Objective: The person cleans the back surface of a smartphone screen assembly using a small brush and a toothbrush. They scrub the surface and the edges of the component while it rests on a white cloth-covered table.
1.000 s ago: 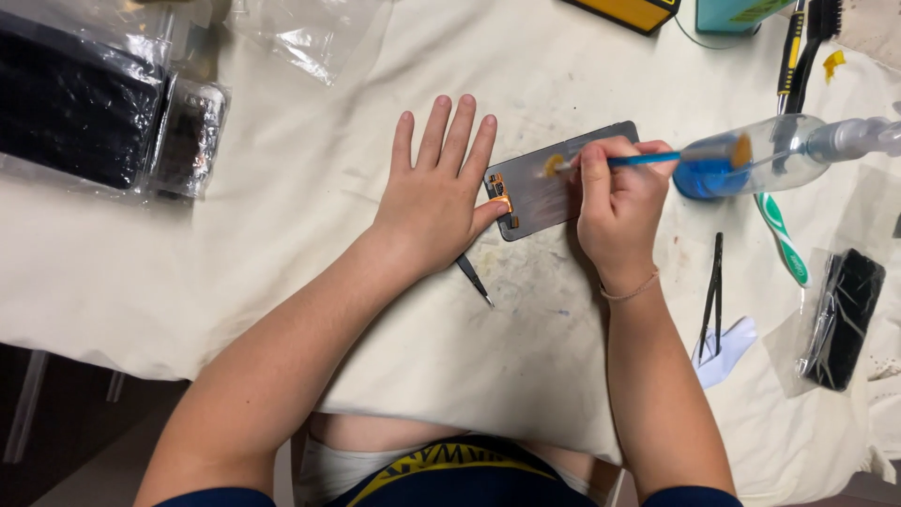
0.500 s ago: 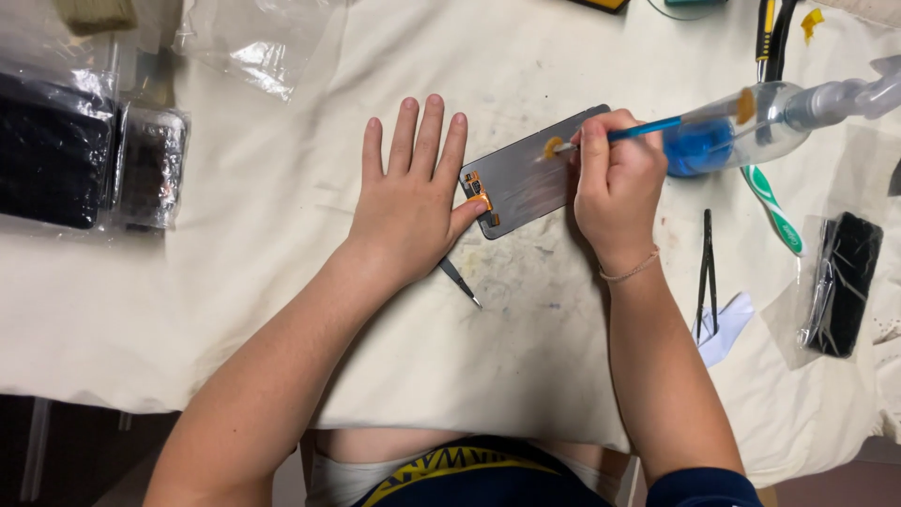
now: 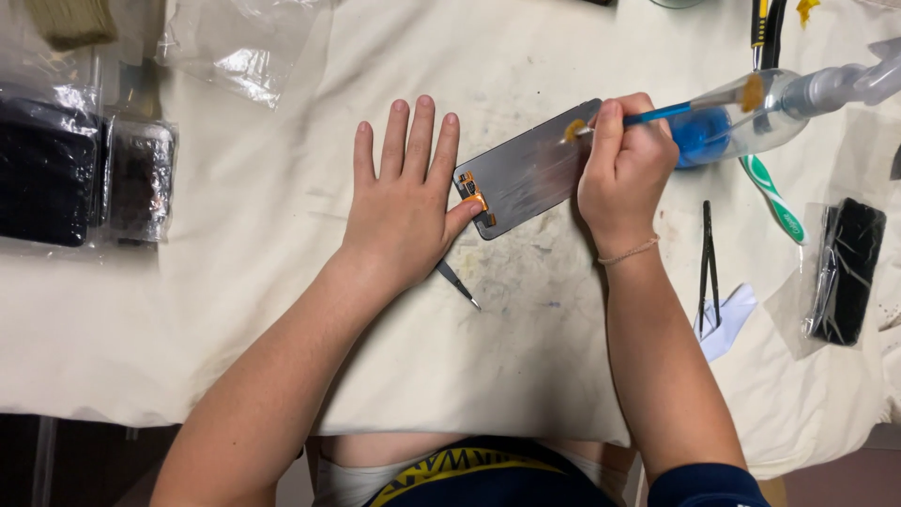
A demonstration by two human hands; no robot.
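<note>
A grey phone screen panel [image 3: 526,169] with an orange flex connector lies face down on the cream cloth. My left hand [image 3: 405,202] rests flat on the cloth, fingers apart, its thumb pressing the panel's lower left corner. My right hand [image 3: 624,169] grips a blue-handled brush [image 3: 657,115], and the brush's tan bristles touch the panel's upper right part. A thin dark metal tool [image 3: 458,282] sticks out from under my left palm.
A clear bottle with blue liquid [image 3: 741,127] lies right of my right hand. Black tweezers [image 3: 707,268], a green-white toothbrush [image 3: 774,199] and a bagged black part [image 3: 845,268] lie at the right. Bagged dark phones [image 3: 84,178] sit at the left.
The view has shifted a little. My right hand with the brush has moved slightly along the panel's upper part. My left hand stays on the panel's corner.
</note>
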